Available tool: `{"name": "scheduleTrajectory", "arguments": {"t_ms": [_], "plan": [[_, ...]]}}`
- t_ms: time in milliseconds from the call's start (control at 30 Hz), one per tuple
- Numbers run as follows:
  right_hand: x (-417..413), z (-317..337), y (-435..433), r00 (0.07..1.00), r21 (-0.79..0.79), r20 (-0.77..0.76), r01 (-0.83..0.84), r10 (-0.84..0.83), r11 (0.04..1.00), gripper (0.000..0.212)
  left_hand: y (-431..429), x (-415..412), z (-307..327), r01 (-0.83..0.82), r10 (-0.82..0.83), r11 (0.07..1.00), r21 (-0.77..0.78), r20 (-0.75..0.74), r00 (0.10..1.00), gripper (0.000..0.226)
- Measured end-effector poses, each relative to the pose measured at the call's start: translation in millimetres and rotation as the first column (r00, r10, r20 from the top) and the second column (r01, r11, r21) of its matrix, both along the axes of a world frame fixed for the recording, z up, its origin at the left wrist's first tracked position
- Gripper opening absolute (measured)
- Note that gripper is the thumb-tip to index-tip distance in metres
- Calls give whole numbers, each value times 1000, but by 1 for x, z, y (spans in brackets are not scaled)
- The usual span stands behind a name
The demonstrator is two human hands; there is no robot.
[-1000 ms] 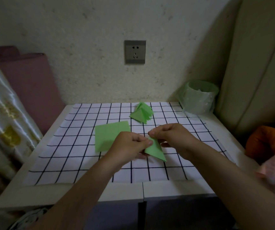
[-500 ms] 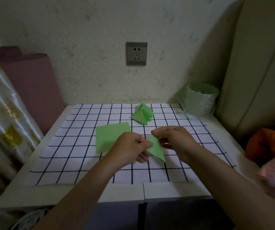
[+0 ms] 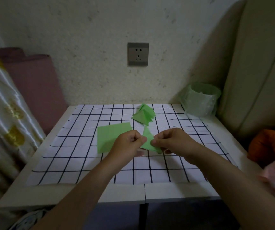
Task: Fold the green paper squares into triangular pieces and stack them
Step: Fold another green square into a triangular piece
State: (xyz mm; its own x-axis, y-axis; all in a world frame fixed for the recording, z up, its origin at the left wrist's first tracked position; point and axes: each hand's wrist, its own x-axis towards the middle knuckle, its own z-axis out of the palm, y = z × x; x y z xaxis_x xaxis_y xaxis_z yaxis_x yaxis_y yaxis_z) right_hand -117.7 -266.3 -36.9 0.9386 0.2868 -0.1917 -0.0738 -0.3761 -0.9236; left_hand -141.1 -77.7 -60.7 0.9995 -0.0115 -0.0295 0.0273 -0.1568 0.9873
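A left hand and right hand, each grip pinched tight, hold a folded green triangle over the counter, flat green squares just left, the folded stack behind.

Papers laid out on a cloth over a table.
The paper squares lie left of centre, with the pile of folded triangles behind and to their right. In front of that pile, the left hand and right hand hold a folded piece. A bin stands at the far right corner.
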Motion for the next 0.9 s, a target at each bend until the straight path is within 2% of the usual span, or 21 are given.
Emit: {"name": "scheduleTrajectory", "arguments": {"t_ms": [67, 133, 233, 333, 400, 567, 667, 833, 900], "plan": [[-1, -1, 1, 993, -49, 116, -21, 27, 999, 8, -2, 1, -2, 4, -12, 996, 88, 87, 996, 18], [-1, -4, 1, 966, -161, 258, 6, 36, 987, 7, -2, 2, -1, -49, -15, 969, 242, 255, 967, 10], [1, -9, -2, 862, -320, 501, 100, 78, 942, 8, 6, 6, 1, -98, -85, 923, 372, 445, 891, 13], [3, -17, -8, 652, -525, 687, 137, 322, 840, 8, 16, 10, -7, -39, -245, 852, 522, 463, 852, 12], [5, -26, -9, 559, -621, 701, 175, 442, 764, 13, 20, 11, -16, -12, -310, 807, 591, 440, 843, 12], [1, -46, -6, 387, -710, 689, 192, 612, 678, 22, 28, 7, -32, 13, -511, 608, 794, 379, 772, 7], [-3, -53, -9, 418, -776, 608, 133, 675, 617, 15, 31, -2, -40, 0, -574, 520, 854, 349, 741, 20], [-10, -53, -12, 530, -804, 520, 40, 670, 593, 29, 40, -16, -47, -9, -564, 513, 858, 345, 750, 34], [-14, -51, -8, 541, -808, 519, 57, 662, 587, 31, 40, -21, -46, -8, -562, 498, 867, 330, 758, 37]]}}
